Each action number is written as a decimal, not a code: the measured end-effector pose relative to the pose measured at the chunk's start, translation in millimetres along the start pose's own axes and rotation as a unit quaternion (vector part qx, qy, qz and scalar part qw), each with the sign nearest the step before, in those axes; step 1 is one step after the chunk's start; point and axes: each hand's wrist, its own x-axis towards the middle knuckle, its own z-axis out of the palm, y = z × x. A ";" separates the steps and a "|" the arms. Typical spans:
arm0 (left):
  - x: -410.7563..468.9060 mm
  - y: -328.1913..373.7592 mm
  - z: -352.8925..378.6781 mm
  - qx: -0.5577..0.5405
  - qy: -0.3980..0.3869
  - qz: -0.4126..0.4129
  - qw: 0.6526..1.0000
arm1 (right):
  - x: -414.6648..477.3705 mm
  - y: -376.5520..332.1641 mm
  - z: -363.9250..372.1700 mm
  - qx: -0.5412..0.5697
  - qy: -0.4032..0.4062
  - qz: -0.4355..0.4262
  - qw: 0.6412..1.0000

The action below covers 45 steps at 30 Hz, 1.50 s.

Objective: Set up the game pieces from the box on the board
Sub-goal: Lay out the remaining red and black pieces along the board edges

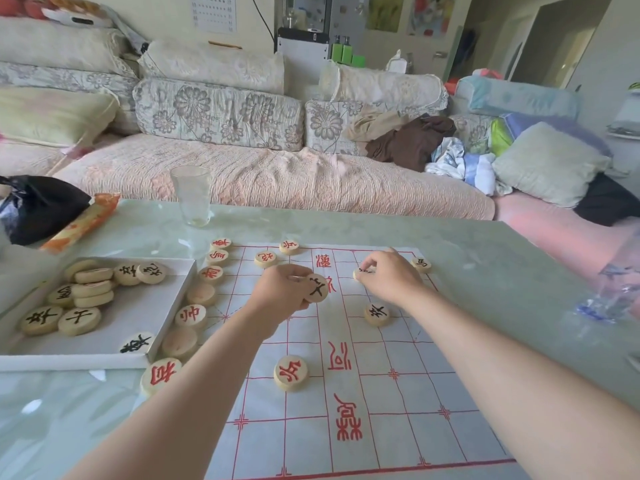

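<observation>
Round wooden game pieces (pixel 291 373) partly sit on the white paper board (pixel 381 427); many wait in the white box (pixel 157 311) beside it. Left hand (pixel 282 292) and right hand (pixel 391 277) each pinch 1 piece above the board.

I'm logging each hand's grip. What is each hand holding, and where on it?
Left hand: a black-marked piece, gripped at its rim. Right hand: another black-marked disc, pinched by its edge at the fingertips.

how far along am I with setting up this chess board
Early to midway. Done: a column of red-marked pieces lines the board's left edge, with a few more placed. In hand: the left hand holds a black-marked piece; the right hand is setting another down. Left: roughly a dozen pieces in the box.
</observation>
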 end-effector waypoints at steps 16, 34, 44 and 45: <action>11.7 19.1 8.6 -0.100 0.032 -0.025 0.994 | -27.6 -50.7 -9.9 0.231 -0.033 -0.127 0.964; 76.6 4.0 22.5 0.567 -0.020 0.251 0.784 | 81.0 0.8 -9.2 0.021 0.039 -0.021 0.999; 78.6 -5.1 30.4 0.589 -0.047 0.212 0.778 | 98.4 5.9 22.3 -0.014 0.019 -0.011 1.000; 78.1 -5.3 30.1 0.589 -0.047 0.211 0.779 | 97.9 7.0 22.9 -0.021 0.010 -0.006 1.000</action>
